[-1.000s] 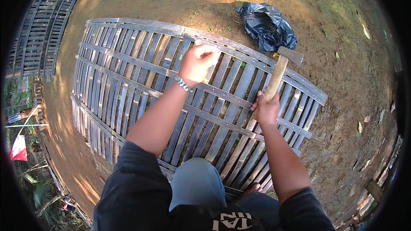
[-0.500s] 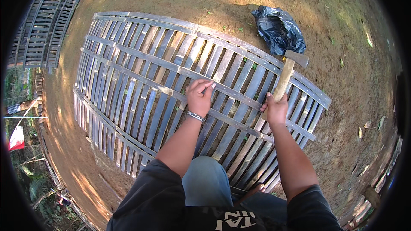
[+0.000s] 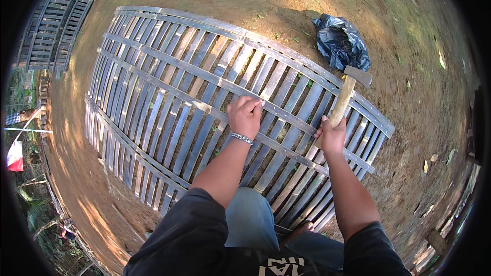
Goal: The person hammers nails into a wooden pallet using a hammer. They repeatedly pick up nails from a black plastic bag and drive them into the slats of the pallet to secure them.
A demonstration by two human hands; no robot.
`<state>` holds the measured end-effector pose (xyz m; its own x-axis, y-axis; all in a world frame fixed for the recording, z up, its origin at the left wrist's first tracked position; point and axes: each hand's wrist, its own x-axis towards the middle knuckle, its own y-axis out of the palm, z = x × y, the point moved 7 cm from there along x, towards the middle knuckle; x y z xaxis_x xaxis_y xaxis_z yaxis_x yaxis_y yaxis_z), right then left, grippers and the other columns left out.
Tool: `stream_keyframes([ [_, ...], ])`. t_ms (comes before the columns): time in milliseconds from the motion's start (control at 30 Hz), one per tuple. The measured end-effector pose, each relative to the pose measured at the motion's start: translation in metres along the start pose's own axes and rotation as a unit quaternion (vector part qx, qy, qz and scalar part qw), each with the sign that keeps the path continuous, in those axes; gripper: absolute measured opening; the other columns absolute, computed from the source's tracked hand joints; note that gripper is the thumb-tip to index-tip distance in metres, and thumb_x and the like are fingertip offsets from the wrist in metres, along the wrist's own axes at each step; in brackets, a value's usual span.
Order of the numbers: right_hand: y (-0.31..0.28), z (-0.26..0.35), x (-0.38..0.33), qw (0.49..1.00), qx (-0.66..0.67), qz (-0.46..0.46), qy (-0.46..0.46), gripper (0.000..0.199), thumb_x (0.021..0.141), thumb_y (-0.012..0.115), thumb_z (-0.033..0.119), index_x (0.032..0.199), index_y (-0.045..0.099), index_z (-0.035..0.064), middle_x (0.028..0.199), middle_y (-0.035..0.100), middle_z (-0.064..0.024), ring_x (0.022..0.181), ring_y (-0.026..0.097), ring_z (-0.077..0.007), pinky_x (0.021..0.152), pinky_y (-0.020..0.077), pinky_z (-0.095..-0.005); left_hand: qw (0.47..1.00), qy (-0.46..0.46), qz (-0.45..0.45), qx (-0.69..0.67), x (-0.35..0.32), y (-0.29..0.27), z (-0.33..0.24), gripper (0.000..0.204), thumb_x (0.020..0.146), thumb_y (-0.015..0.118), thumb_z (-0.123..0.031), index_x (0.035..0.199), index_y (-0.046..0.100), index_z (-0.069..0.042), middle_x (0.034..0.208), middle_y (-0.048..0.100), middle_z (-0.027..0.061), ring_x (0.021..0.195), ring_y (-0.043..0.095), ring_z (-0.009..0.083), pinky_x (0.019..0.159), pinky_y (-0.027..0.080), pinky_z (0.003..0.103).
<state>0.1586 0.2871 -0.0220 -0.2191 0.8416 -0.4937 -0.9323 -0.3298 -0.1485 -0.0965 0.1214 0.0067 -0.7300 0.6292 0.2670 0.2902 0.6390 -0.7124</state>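
Observation:
A large panel of dark and tan bamboo slats (image 3: 197,75) lies on the ground in front of me, crossed by several long rails. My left hand (image 3: 245,116), with a chain bracelet at its wrist, rests at one of the middle rails. Its thumb and index finger are pinched together against that rail; whatever sits between them is too small to make out. In my right hand (image 3: 332,135) is a hatchet (image 3: 343,97), gripped by its pale wooden handle. The hatchet's metal head points away from me, above the panel's far right edge, close to a black plastic bag.
The crumpled black plastic bag (image 3: 335,38) lies open beyond the panel, with dark bits inside. More slatted panels (image 3: 56,18) lie at the far left. Bare brown soil (image 3: 409,138) surrounds the panel. My bent knee (image 3: 250,220) is at its near edge. A red and white flag (image 3: 15,156) hangs at left.
The whole view has shifted and turned slightly. Both hands stay at nearly the same places over the panel, the left still pinched at the rail and the right still gripping the hatchet.

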Motion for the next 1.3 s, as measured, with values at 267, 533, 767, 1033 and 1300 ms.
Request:
stream_keyframes([
  [267, 0.002, 0.001, -0.027, 0.996, -0.070, 0.049, -0.036, 0.023, 0.103, 0.056, 0.009, 0.123, 0.046, 0.0011, 0.081, 0.060, -0.0095, 0.059, 0.060, -0.0148, 0.053, 0.0525, -0.0339, 1.000, -0.017, -0.004, 0.017, -0.001, 0.001, 0.001, 0.005, 0.088, 0.078, -0.022, 0.087, 0.080, -0.017, 0.091, 0.069, -0.0015, 0.090, 0.062, 0.0220, 0.085, 0.042, 0.041],
  [533, 0.048, 0.033, -0.114, 0.878, -0.383, 0.251, -0.139, 0.049, 0.101, 0.059, 0.012, 0.148, 0.044, 0.0061, 0.117, 0.067, -0.0310, 0.102, 0.069, -0.0499, 0.088, 0.0561, -0.0534, 0.999, -0.042, 0.009, 0.016, 0.001, -0.003, 0.001, 0.004, 0.084, 0.080, -0.018, 0.082, 0.079, -0.014, 0.087, 0.072, -0.0026, 0.088, 0.063, 0.0205, 0.085, 0.041, 0.039],
  [767, 0.058, 0.039, -0.115, 0.873, -0.377, 0.243, -0.192, 0.051, 0.099, 0.062, 0.011, 0.148, 0.048, 0.0053, 0.121, 0.067, -0.0311, 0.106, 0.068, -0.0492, 0.091, 0.0565, -0.0512, 0.999, -0.045, 0.017, 0.015, 0.005, -0.004, -0.002, 0.004, 0.084, 0.079, -0.017, 0.081, 0.079, -0.014, 0.086, 0.073, -0.0030, 0.088, 0.064, 0.0209, 0.085, 0.042, 0.039],
  [1033, 0.057, 0.037, -0.114, 0.892, -0.361, 0.233, -0.142, 0.050, 0.100, 0.062, 0.013, 0.148, 0.048, 0.0057, 0.116, 0.069, -0.0312, 0.104, 0.069, -0.0483, 0.088, 0.0569, -0.0506, 0.999, -0.044, 0.021, 0.004, 0.004, -0.003, -0.002, 0.004, 0.083, 0.079, -0.018, 0.082, 0.080, -0.014, 0.086, 0.074, -0.0021, 0.088, 0.065, 0.0216, 0.084, 0.042, 0.039],
  [1300, 0.061, 0.042, -0.111, 0.876, -0.392, 0.220, -0.177, 0.049, 0.099, 0.063, 0.013, 0.146, 0.049, 0.0061, 0.118, 0.069, -0.0305, 0.104, 0.069, -0.0484, 0.090, 0.0567, -0.0516, 0.998, -0.052, 0.033, 0.017, 0.006, -0.001, -0.001, 0.005, 0.084, 0.078, -0.019, 0.081, 0.080, -0.015, 0.085, 0.073, -0.0028, 0.088, 0.064, 0.0216, 0.085, 0.041, 0.039],
])
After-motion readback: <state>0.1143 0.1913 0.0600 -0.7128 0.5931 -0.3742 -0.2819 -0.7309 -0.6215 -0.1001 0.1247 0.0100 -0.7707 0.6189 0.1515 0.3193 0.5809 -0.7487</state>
